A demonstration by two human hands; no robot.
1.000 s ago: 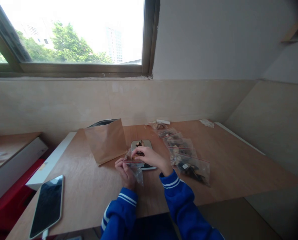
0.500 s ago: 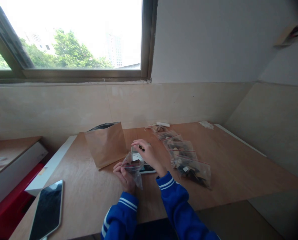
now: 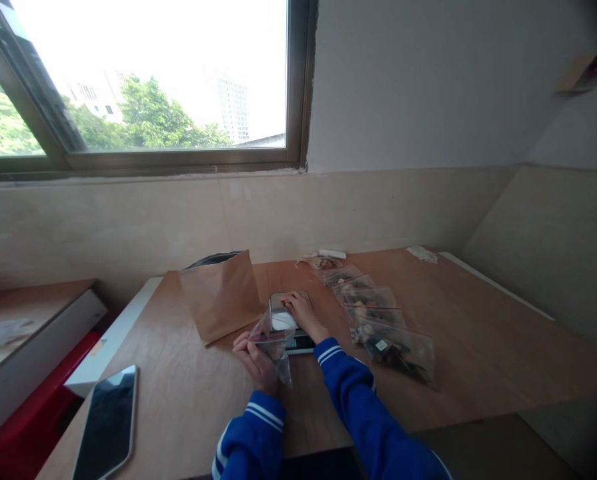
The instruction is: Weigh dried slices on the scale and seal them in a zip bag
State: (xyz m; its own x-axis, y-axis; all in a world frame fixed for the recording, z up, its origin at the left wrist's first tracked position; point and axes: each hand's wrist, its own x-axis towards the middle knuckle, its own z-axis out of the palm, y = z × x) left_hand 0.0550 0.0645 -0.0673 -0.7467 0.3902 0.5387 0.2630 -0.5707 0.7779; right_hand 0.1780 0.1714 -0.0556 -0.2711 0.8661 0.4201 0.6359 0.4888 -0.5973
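Observation:
My left hand [image 3: 255,359] is closed on a clear zip bag [image 3: 277,350] with a red line along its top; the bag hangs limp over the near side of a small digital scale [image 3: 302,343]. Over the scale's shiny plate is my right hand [image 3: 301,310], its fingers bunched and pointing down at the plate. Whatever lies between those fingertips is too small to make out. The scale's display is partly covered by the bag and my right wrist.
A brown paper pouch [image 3: 223,300] stands open left of the scale. To the right lies a row of filled zip bags, the nearest [image 3: 398,350] with dark items. A phone or tablet [image 3: 107,420] lies at the front left. Crumpled tissue [image 3: 421,254] is at the back.
My right hand has moved from above the zip bag, with a small dark item at its fingers, down onto the scale's plate. The left hand still holds the bag. The view has shifted slightly.

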